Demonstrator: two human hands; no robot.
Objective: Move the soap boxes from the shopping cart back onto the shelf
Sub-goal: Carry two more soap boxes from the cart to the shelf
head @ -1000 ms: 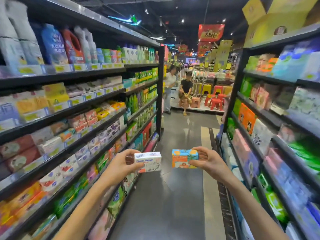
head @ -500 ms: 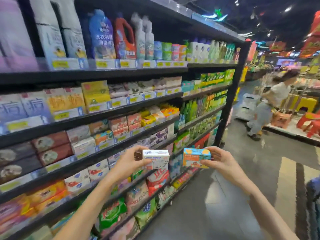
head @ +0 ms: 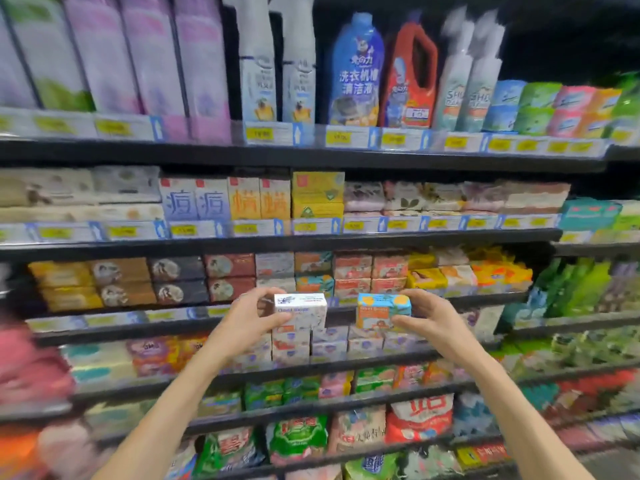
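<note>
Two boxes up at once, one per hand, both short of the shelf. Left hand (head: 250,318) curled round the white box (head: 300,309), thumb below, fingers over the top; right hand (head: 427,317) pinching the orange box (head: 382,311) the same way. Both held in the air just in front of the soap shelf (head: 485,299), apart from each other, touching no stock. No cart in view.

Likely trouble: little free room on that tier. Packed rows behind, stacks two high, shelf lip and price strip (head: 173,315) in front. Pushed in blind, either box could knock a neighbour off or catch on the lip and tip forward. With both hands full, nothing free to steady a toppling stack. Matching orange packs (head: 313,284) just above left, probably the right slot; hard to tell through the blur whether any gap there.
</note>
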